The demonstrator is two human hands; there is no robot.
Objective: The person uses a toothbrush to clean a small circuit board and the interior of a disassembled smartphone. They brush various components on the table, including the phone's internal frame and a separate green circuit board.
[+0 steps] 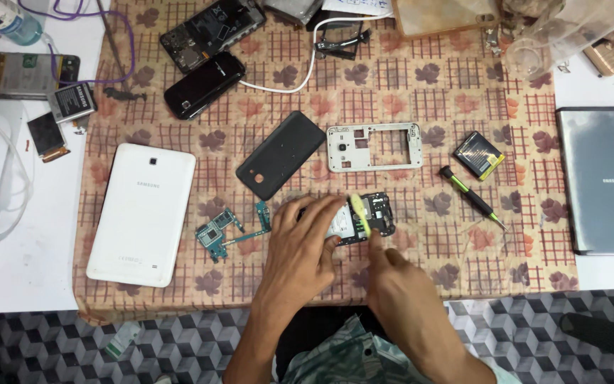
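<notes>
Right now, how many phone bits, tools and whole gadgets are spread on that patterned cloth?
Loose phone covers and frames: 2, the black plastic back cover and silver-white middle frame.
Circuit boards: 1, teal.
Batteries: 1, black and yellow.
Screwdrivers: 1, green-handled.
White tablets: 1.
Total: 6.

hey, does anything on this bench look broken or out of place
Nothing looks spilled or freshly broken. It is phone parts spread out: a loose black back cover, a bare white frame, a circuit board and a battery. The left hand steadies an opened phone while the right hand works a yellow tool.
</notes>
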